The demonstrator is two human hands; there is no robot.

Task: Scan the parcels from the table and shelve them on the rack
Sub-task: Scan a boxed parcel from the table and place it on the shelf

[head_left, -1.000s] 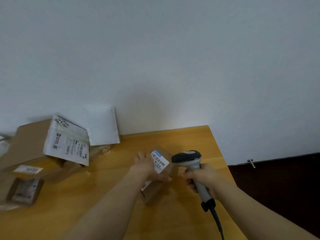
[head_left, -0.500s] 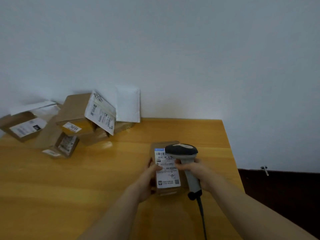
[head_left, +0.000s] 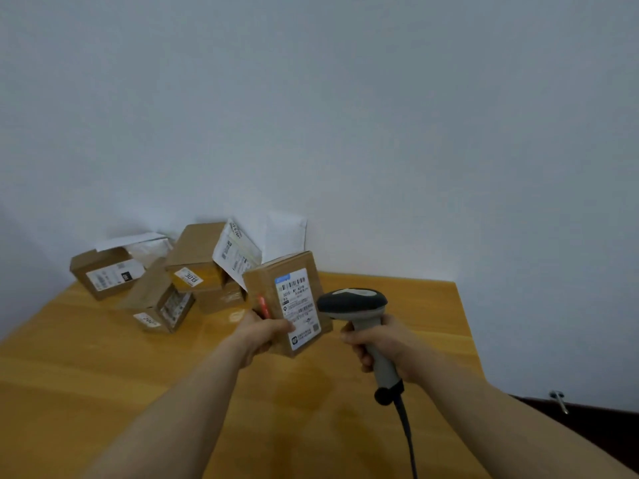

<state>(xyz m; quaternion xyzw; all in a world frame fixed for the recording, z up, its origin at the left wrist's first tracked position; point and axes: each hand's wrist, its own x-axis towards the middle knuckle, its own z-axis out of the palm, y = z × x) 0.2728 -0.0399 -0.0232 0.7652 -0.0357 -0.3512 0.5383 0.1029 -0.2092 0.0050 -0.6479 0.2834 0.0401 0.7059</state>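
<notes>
scanning step: left hand (head_left: 266,335) fingers clamped on parcel (head_left: 288,302), held above table (head_left: 103,375); right hand (head_left: 380,340) fingers wrapped round scanner (head_left: 352,302) just right. next, likely: aim at the barcode; rack not in view.

The left hand (head_left: 262,335) is keeping its fingers hidden behind the held parcel (head_left: 266,288), only the thumb showing in front. The label (head_left: 299,307) is carrying print too small to read. The scanner (head_left: 352,302) is pointing its window away, and the right hand (head_left: 380,340) is covering much of the grip. The cable (head_left: 406,433) is running off the bottom edge, both forearms too. The table (head_left: 103,392) is getting cropped left and below. The piled parcels (head_left: 193,257) are overlapping, partly hiding each other.
</notes>
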